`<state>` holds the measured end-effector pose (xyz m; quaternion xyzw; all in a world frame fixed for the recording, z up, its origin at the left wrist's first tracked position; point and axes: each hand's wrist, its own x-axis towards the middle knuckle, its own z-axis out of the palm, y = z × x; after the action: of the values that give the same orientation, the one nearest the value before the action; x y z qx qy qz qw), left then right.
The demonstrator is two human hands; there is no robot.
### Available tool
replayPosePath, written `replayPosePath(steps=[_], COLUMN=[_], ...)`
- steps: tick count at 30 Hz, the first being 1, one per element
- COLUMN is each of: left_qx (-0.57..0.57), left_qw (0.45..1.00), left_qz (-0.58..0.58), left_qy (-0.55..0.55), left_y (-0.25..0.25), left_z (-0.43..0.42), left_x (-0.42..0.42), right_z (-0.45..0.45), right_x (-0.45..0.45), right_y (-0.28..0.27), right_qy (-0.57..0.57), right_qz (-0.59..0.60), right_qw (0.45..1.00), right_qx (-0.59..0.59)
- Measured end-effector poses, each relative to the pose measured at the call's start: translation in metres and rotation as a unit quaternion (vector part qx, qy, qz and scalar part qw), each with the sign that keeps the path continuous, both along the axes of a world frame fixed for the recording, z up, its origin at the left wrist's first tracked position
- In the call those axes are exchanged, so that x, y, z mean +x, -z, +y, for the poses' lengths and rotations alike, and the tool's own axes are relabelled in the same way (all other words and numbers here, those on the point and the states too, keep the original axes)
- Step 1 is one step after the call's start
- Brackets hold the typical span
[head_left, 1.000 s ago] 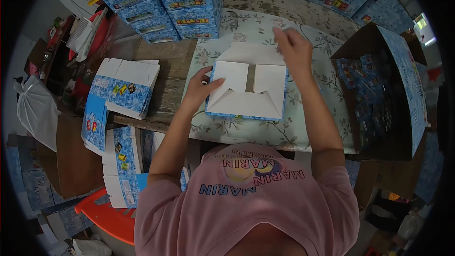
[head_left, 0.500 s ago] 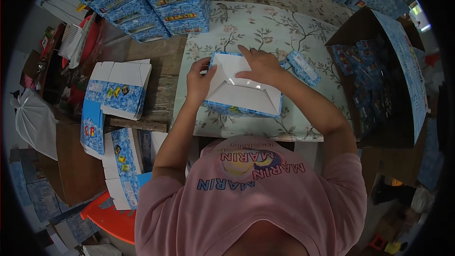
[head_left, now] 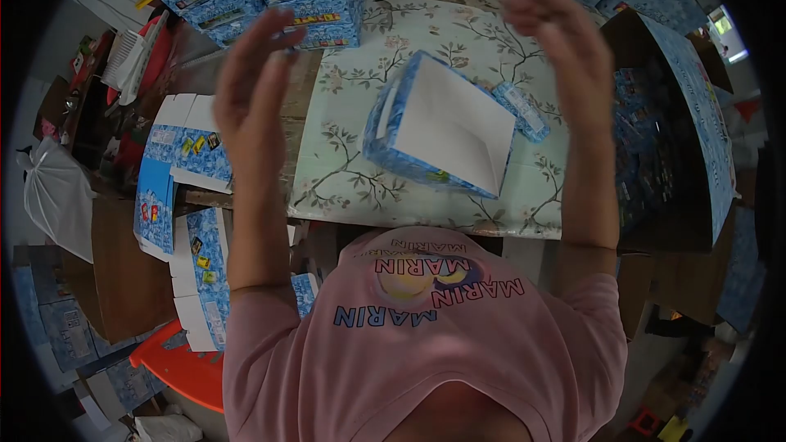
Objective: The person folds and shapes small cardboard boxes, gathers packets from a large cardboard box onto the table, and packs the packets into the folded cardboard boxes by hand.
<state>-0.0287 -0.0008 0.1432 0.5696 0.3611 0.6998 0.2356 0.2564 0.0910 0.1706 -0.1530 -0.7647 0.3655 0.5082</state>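
Note:
A blue printed carton [head_left: 454,119] sits at an angle on the flowered tablecloth [head_left: 344,176], its open top showing plain white inner walls. Both hands are raised and apart from it. My left hand [head_left: 254,74], blurred by motion, is up on the left in front of the stacked boxes, its fingers loosely apart and nothing in it. On the other side, my right hand [head_left: 565,49] is held up with curved, separated fingers and holds nothing. A small blue packet [head_left: 522,111] lies beside the carton's right corner.
Stacked blue boxes [head_left: 307,12] stand at the back left. Flattened printed cartons [head_left: 176,143] lie to the left, above an orange stool [head_left: 180,372]. A large cardboard box [head_left: 696,123] on the right holds many small packets [head_left: 643,147]. A white plastic bag [head_left: 57,192] is at far left.
Both hands have let go of the carton and lifted away to either side. The carton has turned, and its white inside now shows where folded bottom flaps faced up before.

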Motion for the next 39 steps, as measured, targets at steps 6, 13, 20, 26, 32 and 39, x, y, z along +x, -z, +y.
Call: replayPosePath(steps=[6,13,20,26,32,39], left_qx=[0.319,0.392,0.466,0.299,0.275,0.237], left_qw=[0.916,0.884,0.853,0.935,0.945,0.955], left_qz=[0.163,0.203,0.217,0.152,0.158,0.176], left_qy=[0.181,0.155,0.090,0.112,0.078,0.041], left_y=[-0.102,-0.136,-0.163,-0.112,-0.110,-0.107], left_z=[-0.048,-0.030,-0.022,-0.056,-0.076,-0.076], left_x=[0.003,-0.004,-0.006,0.015,0.004,0.004], right_z=[-0.067,-0.050,-0.029,-0.068,-0.073,-0.057], right_x=[0.039,0.041,0.045,0.068,0.058,0.053], right_y=[-0.083,-0.116,-0.164,-0.111,-0.107,-0.092], right_qy=[-0.102,-0.078,-0.089,-0.050,-0.051,-0.050], right_qz=[0.060,0.076,0.071,0.043,0.052,0.076], right_qw=[0.980,0.958,0.923,0.978,0.979,0.980], right_qx=[0.160,0.267,0.368,0.196,0.191,0.177])
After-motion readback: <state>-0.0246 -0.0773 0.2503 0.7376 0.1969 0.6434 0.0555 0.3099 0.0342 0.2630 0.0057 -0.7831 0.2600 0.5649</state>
